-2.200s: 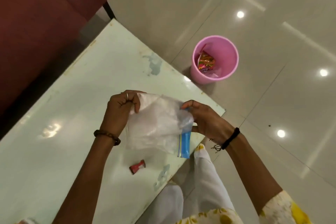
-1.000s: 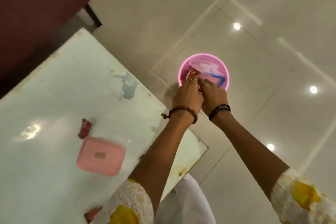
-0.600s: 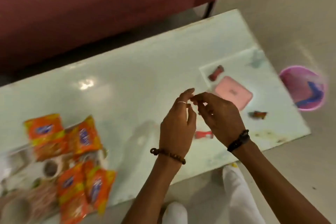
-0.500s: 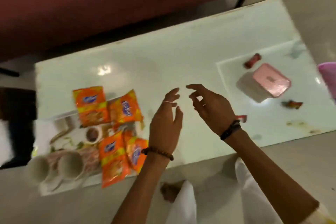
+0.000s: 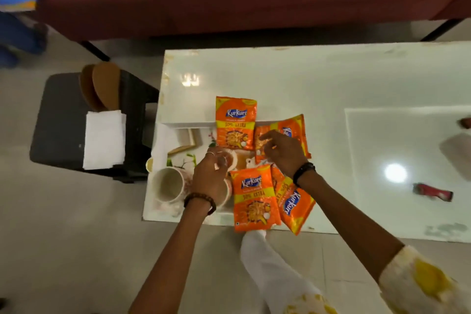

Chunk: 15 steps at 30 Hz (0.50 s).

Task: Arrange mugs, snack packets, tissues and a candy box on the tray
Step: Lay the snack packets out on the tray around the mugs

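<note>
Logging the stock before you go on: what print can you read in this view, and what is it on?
"Kurkure" and "50% EXTRA": far orange packet, lying over the tray rim.
"Kurkure" and "50% EXTRA": near orange packet.
"Kurkure": tilted packet at the table's near edge.
Packet under the right hand: logo partly hidden, unreadable.
Red wrapper: too blurred.
Mug: no print seen.

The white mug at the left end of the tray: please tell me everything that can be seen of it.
The mug looks like glazed ceramic, cream-white inside with a faint pinkish pattern on its outer wall. It lies on its side, its open mouth toward the camera, and looks empty. It rests at the left end of the tray, near the table's corner. The left hand hovers beside it on the right and hides that side. No handle shows.
</note>
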Each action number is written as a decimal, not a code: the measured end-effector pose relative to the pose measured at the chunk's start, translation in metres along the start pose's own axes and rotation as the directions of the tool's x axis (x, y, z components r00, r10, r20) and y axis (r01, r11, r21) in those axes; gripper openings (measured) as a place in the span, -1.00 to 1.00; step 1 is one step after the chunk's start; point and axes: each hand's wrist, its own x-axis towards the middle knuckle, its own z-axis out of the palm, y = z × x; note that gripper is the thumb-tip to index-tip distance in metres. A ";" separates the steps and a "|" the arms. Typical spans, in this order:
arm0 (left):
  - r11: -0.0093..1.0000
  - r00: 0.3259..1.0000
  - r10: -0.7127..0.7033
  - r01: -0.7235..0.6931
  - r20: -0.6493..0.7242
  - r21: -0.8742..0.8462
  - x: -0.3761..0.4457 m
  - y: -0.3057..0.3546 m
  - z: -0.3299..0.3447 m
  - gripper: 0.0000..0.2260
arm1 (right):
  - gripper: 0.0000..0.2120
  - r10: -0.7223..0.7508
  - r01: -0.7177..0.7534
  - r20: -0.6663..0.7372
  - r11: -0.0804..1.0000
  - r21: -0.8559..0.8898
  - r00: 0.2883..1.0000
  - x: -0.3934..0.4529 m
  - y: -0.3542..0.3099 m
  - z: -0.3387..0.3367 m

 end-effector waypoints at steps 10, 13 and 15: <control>0.977 0.980 -0.199 0.197 0.015 0.083 0.118 -0.004 0.020 -0.71 | -0.50 0.057 -0.041 0.041 0.948 -0.316 0.997 0.042 0.007 0.063; 0.986 0.986 -0.169 0.169 0.002 0.009 0.122 -0.006 0.028 -0.79 | -0.45 0.115 -0.112 -0.002 0.955 -0.274 0.993 0.055 0.013 0.062; 0.989 0.989 -0.146 0.146 -0.009 -0.001 0.125 -0.010 0.032 -0.82 | -0.53 0.116 -0.132 -0.075 0.952 -0.276 0.990 0.066 0.016 0.059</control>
